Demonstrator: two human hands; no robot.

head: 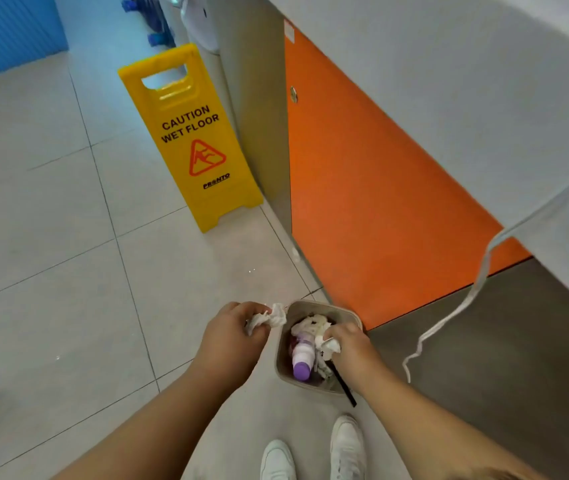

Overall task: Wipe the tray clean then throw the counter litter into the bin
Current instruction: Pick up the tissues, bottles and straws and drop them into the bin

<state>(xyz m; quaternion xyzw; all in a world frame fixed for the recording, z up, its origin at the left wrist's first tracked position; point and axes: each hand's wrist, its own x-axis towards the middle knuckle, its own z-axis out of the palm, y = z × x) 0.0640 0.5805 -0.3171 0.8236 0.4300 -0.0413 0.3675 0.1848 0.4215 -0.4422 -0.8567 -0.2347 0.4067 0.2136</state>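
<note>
The small beige plastic bin (281, 362) stands on the pale tiled floor (68, 271) just ahead of my white shoes (347, 441), close to the foot of the orange cabinet door (362, 188). It is already nearly full: a white plastic bottle with a purple cap (302, 358) lies among crushed paper, and a black straw (343, 384) pokes out over the near rim.

My right hand (348, 341) is over the bin's mouth, its fingers clenched round a crumpled white tissue (329, 344) that sits at or just above the heap; I cannot tell whether it touches it. My left hand (231, 332) hovers just left of the rim, fingers pinching a second crumpled white tissue wad (269, 318), which is over the floor beside the bin, not over its opening.

The tray is not in view, so I judge the wiping done and the binning step in hand. Next, the right fingers need to release over the centre. The left hand must come across above the opening before it lets go, or the wad drops on the tiles. With the bin this full, pressing the paper down may help.

Further out, a yellow plastic wet-floor sign (189, 140) stands on the tiles, and the white table (449, 81) runs above the cabinet, a white strap (477, 282) dangling from its edge.
</note>
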